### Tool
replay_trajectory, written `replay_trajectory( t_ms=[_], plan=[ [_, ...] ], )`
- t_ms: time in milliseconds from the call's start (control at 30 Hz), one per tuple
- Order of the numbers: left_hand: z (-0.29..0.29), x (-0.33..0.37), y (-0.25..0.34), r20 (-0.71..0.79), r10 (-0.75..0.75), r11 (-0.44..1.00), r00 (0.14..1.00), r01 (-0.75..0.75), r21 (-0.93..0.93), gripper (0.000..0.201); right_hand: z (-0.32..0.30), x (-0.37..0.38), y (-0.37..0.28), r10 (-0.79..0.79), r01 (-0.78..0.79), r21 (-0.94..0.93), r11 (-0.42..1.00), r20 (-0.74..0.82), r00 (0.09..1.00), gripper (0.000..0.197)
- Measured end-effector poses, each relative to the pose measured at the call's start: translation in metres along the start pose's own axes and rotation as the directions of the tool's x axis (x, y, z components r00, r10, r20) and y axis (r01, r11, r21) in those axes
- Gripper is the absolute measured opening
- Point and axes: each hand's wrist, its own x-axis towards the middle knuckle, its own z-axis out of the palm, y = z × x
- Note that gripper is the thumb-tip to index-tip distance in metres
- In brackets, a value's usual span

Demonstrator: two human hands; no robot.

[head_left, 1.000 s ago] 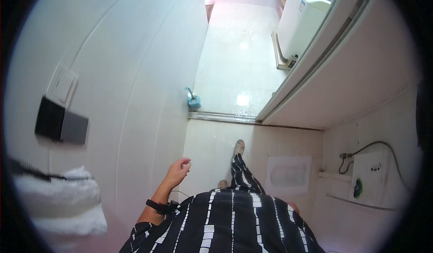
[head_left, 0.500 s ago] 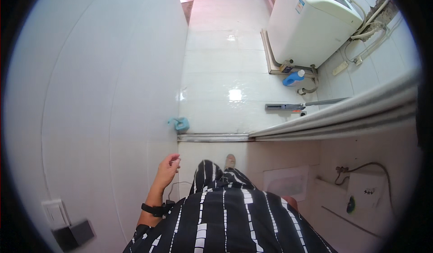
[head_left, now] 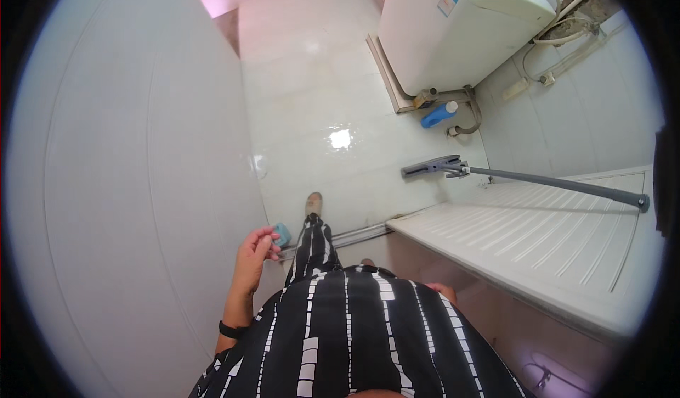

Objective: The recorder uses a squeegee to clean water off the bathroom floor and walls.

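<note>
My left hand (head_left: 255, 255) is raised at the left, beside the white wall, with a black band on its wrist. Its fingers are loosely bent and apart, with nothing seen between them. Just past the fingertips, lower down by the door track, stands a light-blue jug (head_left: 282, 234), partly covered by the hand. Of my right hand (head_left: 444, 291) only a small part shows at the right side of my striped black clothing; its fingers are hidden. One of my feet (head_left: 314, 204) is on the white tiles beyond the metal track (head_left: 363, 235).
A grey flat-headed mop (head_left: 433, 165) leans across a ribbed white door panel (head_left: 552, 221) on the right. Behind it are a blue bottle (head_left: 438, 115), a drain hose (head_left: 473, 116) and a white washing machine (head_left: 453, 40). The floor (head_left: 319, 107) has shiny patches.
I have moved forward, one foot now over the track. My left hand now overlaps the jug in view. The door panel's ribbed face and the mop's whole handle have come into view.
</note>
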Motion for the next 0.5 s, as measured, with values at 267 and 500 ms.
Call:
replay_trajectory(
  t_ms=[267, 500],
  plan=[
    [-0.034, 0.121, 0.089, -0.005, -0.044, 0.983, 0.999, 0.042, -0.177, 0.028, 0.018, 0.039, -0.178, 0.144, -0.025, 0.364, 0.931, -0.306, 0.941, 0.056],
    [-0.002, 0.204, 0.149, 0.096, -0.033, 0.991, 0.995, 0.046, -0.128, 0.029, -0.080, 0.146, -0.245, 0.369, 0.299, 0.559, 0.773, -0.780, 0.506, 0.090]
  ],
)
